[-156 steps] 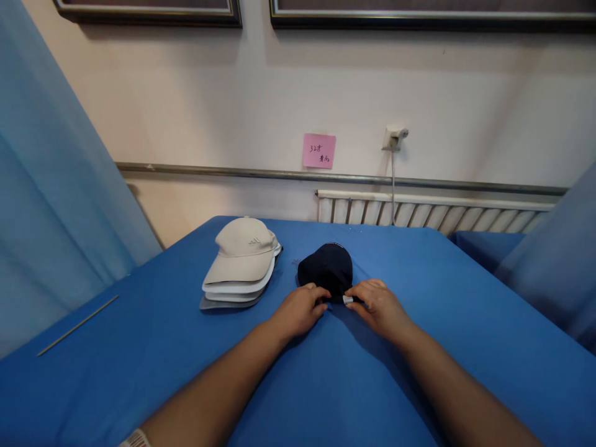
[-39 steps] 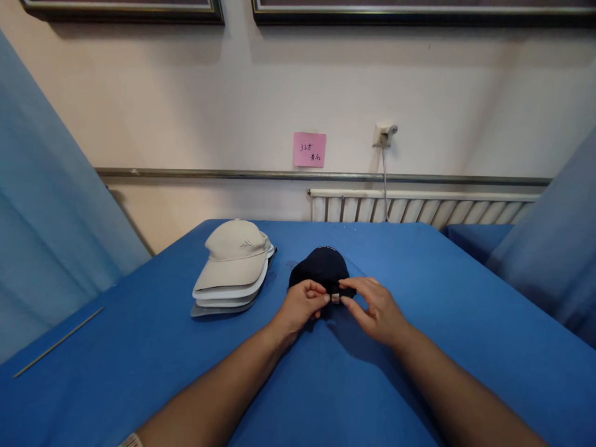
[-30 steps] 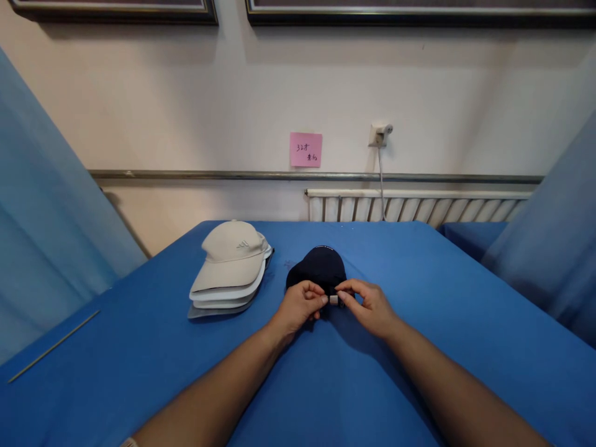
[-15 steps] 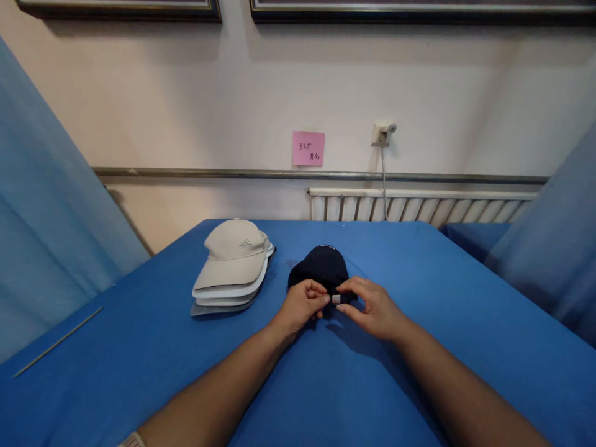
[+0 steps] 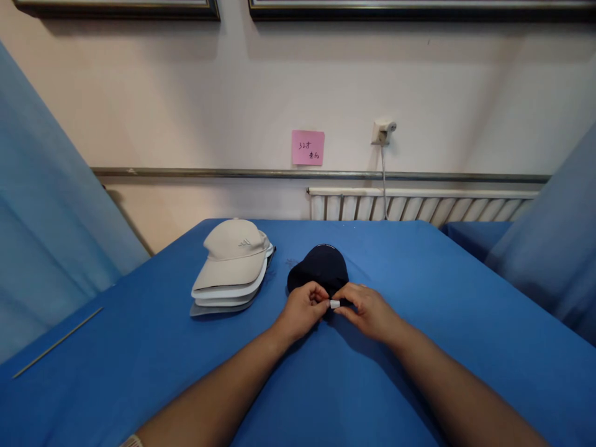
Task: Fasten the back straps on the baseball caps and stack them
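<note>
Stretching both bare forearms over a smooth, blue, cloth-covered tabletop [image 5: 372,397], with a sliver of pale striped sleeve [image 5: 131,441] at the lower left. Reaching in to the right of a long, thin, tan stick [image 5: 58,343], laid at a slant on the tabletop's left side, well apart from both hands. Pinching the near edge of a dark navy, soft fabric cap [image 5: 319,264] with the left hand [image 5: 300,308], fingers shut tight at thumb and forefinger. Meeting it there with the right hand [image 5: 365,310], fingers nearly closed, thumb and forefinger parted only by a small, white, rectangular tab [image 5: 334,304] at that same edge. Holding the cap at mid-tabletop, rounded side toward the wall.

Working beside a stack of at least four baseball caps [image 5: 230,274], topped by a beige cap [image 5: 233,245] with a small striped emblem, above white brims [image 5: 233,293] and a grey brim [image 5: 216,310]. Flanked by light blue hanging curtains [image 5: 56,186]. Backed by a white ribbed radiator [image 5: 419,192] and a horizontal grey metal pipe [image 5: 233,172]. Facing a cream wall [image 5: 233,99] with a square, pink, handwritten note [image 5: 308,148], a white wall socket [image 5: 382,133] and two dark, gold-trimmed picture frames [image 5: 419,11].
</note>
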The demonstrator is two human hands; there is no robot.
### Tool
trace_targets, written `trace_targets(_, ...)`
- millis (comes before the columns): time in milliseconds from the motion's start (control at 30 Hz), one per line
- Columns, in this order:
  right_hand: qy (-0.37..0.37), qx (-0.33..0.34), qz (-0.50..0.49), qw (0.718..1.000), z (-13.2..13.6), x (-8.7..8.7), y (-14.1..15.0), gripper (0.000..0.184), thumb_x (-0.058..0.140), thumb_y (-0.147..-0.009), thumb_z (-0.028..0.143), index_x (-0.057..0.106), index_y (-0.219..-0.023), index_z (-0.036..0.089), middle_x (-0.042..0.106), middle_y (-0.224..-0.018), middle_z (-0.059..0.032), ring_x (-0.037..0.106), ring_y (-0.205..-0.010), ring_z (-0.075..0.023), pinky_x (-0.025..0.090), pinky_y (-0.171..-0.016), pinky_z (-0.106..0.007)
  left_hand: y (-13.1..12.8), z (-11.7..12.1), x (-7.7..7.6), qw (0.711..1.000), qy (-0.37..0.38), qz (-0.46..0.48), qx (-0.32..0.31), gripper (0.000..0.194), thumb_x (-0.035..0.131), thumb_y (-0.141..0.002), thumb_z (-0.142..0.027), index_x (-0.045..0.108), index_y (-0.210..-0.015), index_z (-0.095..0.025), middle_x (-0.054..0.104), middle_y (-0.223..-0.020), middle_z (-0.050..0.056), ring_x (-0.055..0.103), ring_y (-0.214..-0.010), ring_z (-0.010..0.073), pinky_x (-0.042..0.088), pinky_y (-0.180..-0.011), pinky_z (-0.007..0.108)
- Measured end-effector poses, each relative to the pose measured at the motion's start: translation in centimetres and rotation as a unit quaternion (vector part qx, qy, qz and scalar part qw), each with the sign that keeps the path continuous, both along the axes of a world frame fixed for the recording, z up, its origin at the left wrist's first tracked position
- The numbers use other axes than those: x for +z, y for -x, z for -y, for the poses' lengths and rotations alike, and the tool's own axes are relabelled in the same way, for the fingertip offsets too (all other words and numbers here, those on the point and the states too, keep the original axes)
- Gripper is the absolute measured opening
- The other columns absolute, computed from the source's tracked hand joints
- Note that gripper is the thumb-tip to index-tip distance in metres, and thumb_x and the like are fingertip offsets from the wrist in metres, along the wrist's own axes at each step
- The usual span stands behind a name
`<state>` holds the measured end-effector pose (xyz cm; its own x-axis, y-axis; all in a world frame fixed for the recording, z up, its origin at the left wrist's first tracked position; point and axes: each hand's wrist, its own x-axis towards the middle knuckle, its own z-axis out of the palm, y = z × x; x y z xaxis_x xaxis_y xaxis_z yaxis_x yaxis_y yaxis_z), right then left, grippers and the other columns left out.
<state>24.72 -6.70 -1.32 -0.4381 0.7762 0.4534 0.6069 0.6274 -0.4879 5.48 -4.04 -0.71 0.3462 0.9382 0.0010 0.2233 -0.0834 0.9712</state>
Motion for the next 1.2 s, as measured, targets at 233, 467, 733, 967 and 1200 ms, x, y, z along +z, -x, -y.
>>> trace_targets(233,-0.014,-0.025,-0.008,1.0,-0.3,-0.1,-0.5,0.013,0.059,-0.09,0.024,0.064,-0.102,0.023,0.07,-0.097,-0.0044,0.066,-0.089,-0.0185,0.049,-0.081,-0.033,1.2,0.1,0.4,0.991,-0.094,-0.081,-0.044,0.021,0.064,-0.076,-0.025,0.068,-0.096,-0.019,0.07,-0.09,0.006,0.062,-0.072,0.0159,0.046,-0.061,0.024)
trace_targets(467,0.0,-0.021,-0.004,1.0,-0.2,0.0,-0.3,0.014,0.062,-0.088,0.022,0.064,-0.102,0.023,0.069,-0.096,-0.0032,0.065,-0.088,-0.0183,0.048,-0.08,-0.034,1.2,0.0,0.9,0.986,-0.091,-0.124,-0.07,0.015,0.057,-0.08,-0.027,0.068,-0.085,-0.018,0.061,-0.064,0.0,0.051,-0.055,0.0126,0.036,-0.052,0.021)
trace_targets(733,0.015,-0.002,-0.007,1.0,-0.1,0.1,-0.3,0.013,0.061,-0.088,0.021,0.064,-0.101,0.024,0.068,-0.093,-0.0025,0.064,-0.084,-0.0171,0.048,-0.077,-0.031,1.3,0.3,2.2,0.979,-0.122,-0.145,-0.079,0.018,0.057,-0.08,-0.03,0.071,-0.081,-0.018,0.063,-0.069,0.0,0.052,-0.063,0.0134,0.036,-0.055,0.021)
trace_targets(967,-0.011,0.003,-0.008,1.0,-0.1,-0.1,-0.1,0.015,0.062,-0.087,0.018,0.063,-0.101,0.023,0.069,-0.093,-0.0018,0.064,-0.085,-0.0165,0.046,-0.078,-0.031,0.8,0.4,1.5,0.995,0.026,-0.056,-0.075,0.027,0.064,-0.078,-0.041,0.061,-0.087,-0.015,0.06,-0.064,-0.002,0.054,-0.046,0.0103,0.037,-0.045,0.021)
trace_targets(1200,-0.027,-0.005,0.039,0.999,0.2,0.1,0.3,0.012,0.06,-0.089,0.02,0.064,-0.1,0.022,0.069,-0.094,-0.0039,0.064,-0.085,-0.0181,0.045,-0.077,-0.033,-0.6,0.7,0.3,0.993,0.104,0.053,0.0,0.039,0.079,-0.063,-0.038,0.055,-0.083,-0.014,0.061,-0.063,-0.002,0.05,-0.042,0.0067,0.036,-0.041,0.019)
